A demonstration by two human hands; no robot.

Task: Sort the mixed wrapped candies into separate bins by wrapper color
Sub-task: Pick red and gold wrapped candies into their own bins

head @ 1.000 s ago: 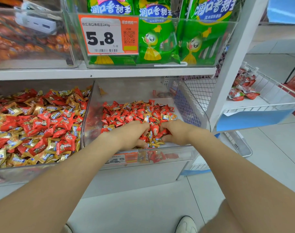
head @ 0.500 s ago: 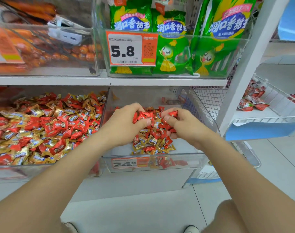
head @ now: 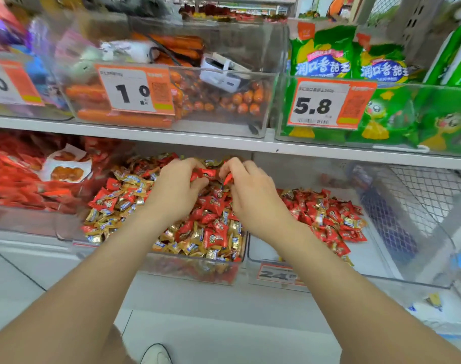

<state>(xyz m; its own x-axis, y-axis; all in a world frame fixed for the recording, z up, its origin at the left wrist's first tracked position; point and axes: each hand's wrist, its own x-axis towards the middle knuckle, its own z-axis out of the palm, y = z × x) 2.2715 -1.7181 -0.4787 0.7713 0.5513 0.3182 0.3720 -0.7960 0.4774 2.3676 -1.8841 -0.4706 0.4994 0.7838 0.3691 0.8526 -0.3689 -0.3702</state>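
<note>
Two clear bins stand side by side on the lower shelf. The left bin [head: 192,271] holds a heap of mixed red and gold wrapped candies [head: 211,232]. The right bin [head: 381,274] holds a smaller pile of mostly red candies [head: 326,216]. Both my hands hover over the back of the left bin. My left hand [head: 176,187] grips red candies [head: 207,173] in its curled fingers. My right hand [head: 250,190] pinches a red candy [head: 228,178] at its fingertips. The two hands nearly touch.
A bin of red packets [head: 19,179] sits at the far left. The upper shelf [head: 171,137] carries bins of orange sausages [head: 197,101] and green snack bags [head: 381,114] with price tags. A wire basket [head: 429,195] is at the right. My shoe [head: 155,354] shows on the floor.
Both hands have carried their red candies from the right bin leftward to above the left bin of mixed candies. My view has swung left.
</note>
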